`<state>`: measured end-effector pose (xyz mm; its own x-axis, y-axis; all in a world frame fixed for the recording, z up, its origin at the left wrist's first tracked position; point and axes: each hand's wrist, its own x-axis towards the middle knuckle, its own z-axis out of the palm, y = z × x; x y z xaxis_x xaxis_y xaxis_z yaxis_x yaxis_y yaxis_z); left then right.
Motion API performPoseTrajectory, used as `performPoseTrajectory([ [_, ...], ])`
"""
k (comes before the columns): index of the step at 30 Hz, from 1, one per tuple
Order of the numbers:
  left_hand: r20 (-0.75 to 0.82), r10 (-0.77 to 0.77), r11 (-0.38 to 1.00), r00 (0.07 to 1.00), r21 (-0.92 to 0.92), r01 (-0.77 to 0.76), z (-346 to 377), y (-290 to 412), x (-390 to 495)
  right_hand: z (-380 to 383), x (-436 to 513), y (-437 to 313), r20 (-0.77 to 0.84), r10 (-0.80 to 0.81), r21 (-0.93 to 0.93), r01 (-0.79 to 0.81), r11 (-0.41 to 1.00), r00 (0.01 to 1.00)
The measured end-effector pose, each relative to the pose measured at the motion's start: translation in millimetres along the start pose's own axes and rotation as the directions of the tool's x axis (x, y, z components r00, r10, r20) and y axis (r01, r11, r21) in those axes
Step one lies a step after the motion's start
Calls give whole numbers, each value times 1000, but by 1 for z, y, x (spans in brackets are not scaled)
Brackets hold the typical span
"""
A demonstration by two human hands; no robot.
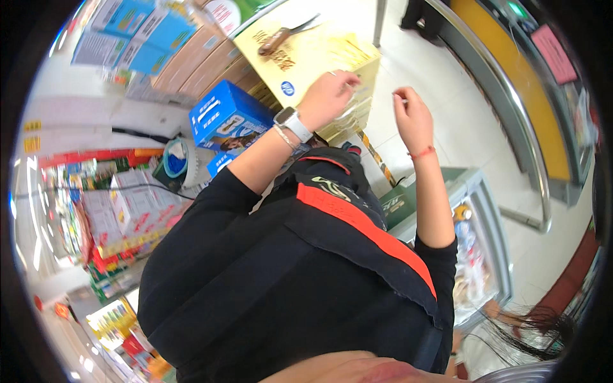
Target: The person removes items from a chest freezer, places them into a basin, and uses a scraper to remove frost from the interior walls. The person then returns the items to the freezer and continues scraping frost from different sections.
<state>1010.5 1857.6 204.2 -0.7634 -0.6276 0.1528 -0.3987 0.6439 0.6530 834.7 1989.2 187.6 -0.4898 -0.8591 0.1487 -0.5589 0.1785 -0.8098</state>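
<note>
My left hand (330, 98), with a pale-strapped watch at the wrist, is over the near edge of a pale yellow carton (311, 62). Its fingers are curled; whether they pinch anything is unclear. To the right of the carton, my right hand (415, 117) is raised above the tiled floor, a red cord round its wrist. Thumb and fingers are bent close together, with a small pale spot between them that I cannot identify. A knife-like tool (275, 43) with a brown handle and a dark metal blade lies on top of the carton, beyond my left hand.
Blue printed boxes (230, 117) stand left of the carton, near a plastic basket (187, 163). Stacked cartons (191, 62) are at the upper left. A grey-rimmed chest (495, 230) holding packaged goods stands at right, near a metal rail (522, 115) and a counter. Another person's dark-clothed legs (424, 21) show at the top.
</note>
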Motion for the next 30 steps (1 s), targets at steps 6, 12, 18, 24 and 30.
performPoseTrajectory([
  [6, -463, 52, 743, 885, 610, 275, -75, -121, 36, 98, 83, -50, 157, -156, 76, 145, 986, 975],
  [12, -14, -447, 775, 894, 493, 395, -111, -168, 73, 112, 87, -54, 212, -47, 154, 14, 988, 976],
  [18, 269, -441, 769, 856, -380, 515, -80, -118, 80, 95, 52, -13, 229, 224, 444, -306, 842, 947],
  [24, 654, 170, 541, 737, -687, 485, 14, 1, 103, 34, 25, -21, 24, 381, 885, -197, 422, 924],
  [30, 871, 443, 630, 211, -470, 618, 118, 100, 85, -60, -86, 12, -318, 658, 876, -54, 479, 682],
])
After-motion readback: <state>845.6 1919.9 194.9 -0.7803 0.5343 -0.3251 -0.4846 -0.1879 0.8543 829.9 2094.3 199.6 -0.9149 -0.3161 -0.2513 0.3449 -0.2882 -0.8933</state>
